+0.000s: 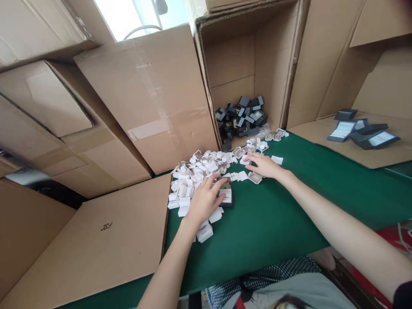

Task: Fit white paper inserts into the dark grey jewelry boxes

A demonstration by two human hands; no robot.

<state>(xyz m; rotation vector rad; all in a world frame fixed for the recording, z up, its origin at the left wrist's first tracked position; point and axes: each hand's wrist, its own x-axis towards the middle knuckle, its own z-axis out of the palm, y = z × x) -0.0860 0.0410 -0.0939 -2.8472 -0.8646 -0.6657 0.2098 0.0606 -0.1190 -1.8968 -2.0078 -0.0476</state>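
A small black box (228, 202) with its lid raised lies on the green table, a white insert (228, 195) inside it. My left hand (206, 197) is on its left side, thumb and forefinger curved over the box and gripping it. Under and around that hand spreads a heap of small white folded card inserts (183, 192). To the right, my right hand (264, 165) reaches over the heap's edge with fingers stretched apart, fingertips at a white insert (245, 160). Close below its fingers sits a loose insert with a greyish hollow (255, 177).
An upright carton (270, 73) behind the heap holds many small black boxes (243, 113). Several more black boxes (373, 136) sit on a cardboard flap (360, 159) at right. An open carton (128, 240) stands at left. Green cloth (273, 231) covers the table.
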